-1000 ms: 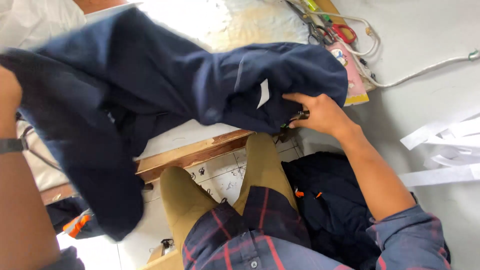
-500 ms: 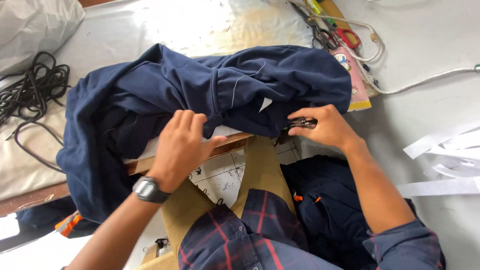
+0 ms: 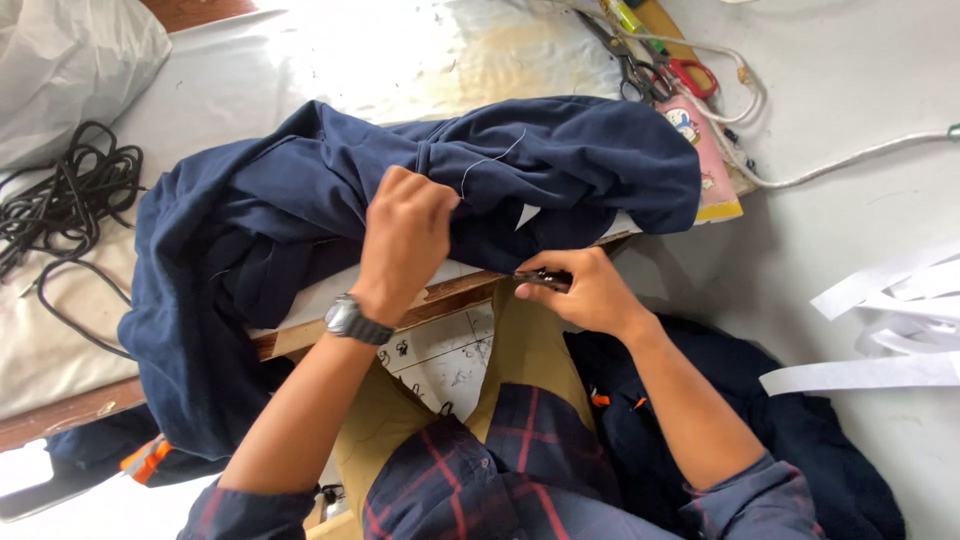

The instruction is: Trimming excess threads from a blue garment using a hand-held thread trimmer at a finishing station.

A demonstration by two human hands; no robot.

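Two hands: both at work on one dark blue garment [image 3: 300, 210].
Far left: black cable [image 3: 60, 190] coiled on the tabletop [image 3: 300, 60]; pale bag [image 3: 70, 60] behind it.
Garment: bunched on the tabletop, left part hanging over the near edge.
Left hand [image 3: 405, 235]: fingers pressed together, pinching a fold of cloth near a loose white thread [image 3: 490, 160]; watch [image 3: 355, 322] on the wrist.
Right hand [image 3: 580, 290]: closed around a small dark tool [image 3: 540, 278], held just under the garment's near edge.
Far right: scissors [image 3: 640, 70], white cord [image 3: 800, 175], paper strips [image 3: 880, 330].
Progress: judged midway; loose thread not yet removed, more dark cloth [image 3: 760, 420] waiting by the lap.
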